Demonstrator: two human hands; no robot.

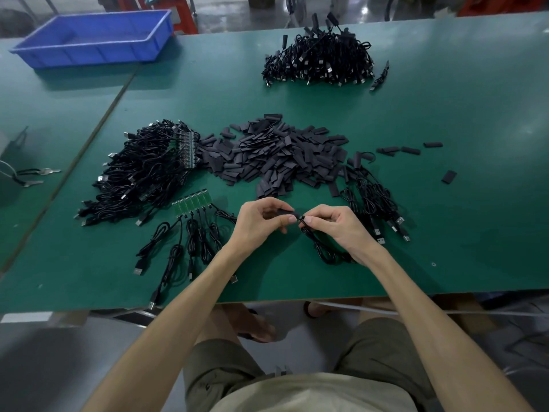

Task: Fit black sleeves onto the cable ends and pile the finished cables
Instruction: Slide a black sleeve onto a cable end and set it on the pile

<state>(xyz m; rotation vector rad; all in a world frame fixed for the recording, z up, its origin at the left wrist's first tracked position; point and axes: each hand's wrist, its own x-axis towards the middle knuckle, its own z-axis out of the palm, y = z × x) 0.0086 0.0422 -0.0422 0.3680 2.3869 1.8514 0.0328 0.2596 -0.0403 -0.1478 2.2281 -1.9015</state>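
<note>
My left hand (pixel 261 223) pinches a black sleeve (pixel 286 215) just above the green table (pixel 445 120). My right hand (pixel 335 226) pinches the end of a black cable (pixel 322 248), right at the sleeve's mouth; the coiled cable hangs down onto the table below my wrist. A heap of loose black sleeves (pixel 273 154) lies just beyond my hands. To the left is a pile of bare cables with green boards (pixel 142 173). A row of several board-ended cables (pixel 193 221) lies by my left hand. Sleeved cables (pixel 374 200) lie in a small pile at my right.
A large heap of black cables (pixel 319 59) sits at the far side of the table. A blue plastic bin (pixel 95 37) stands at the far left. Pliers and metal tools (pixel 29 175) lie on the left table. A few stray sleeves (pixel 410 150) are scattered right.
</note>
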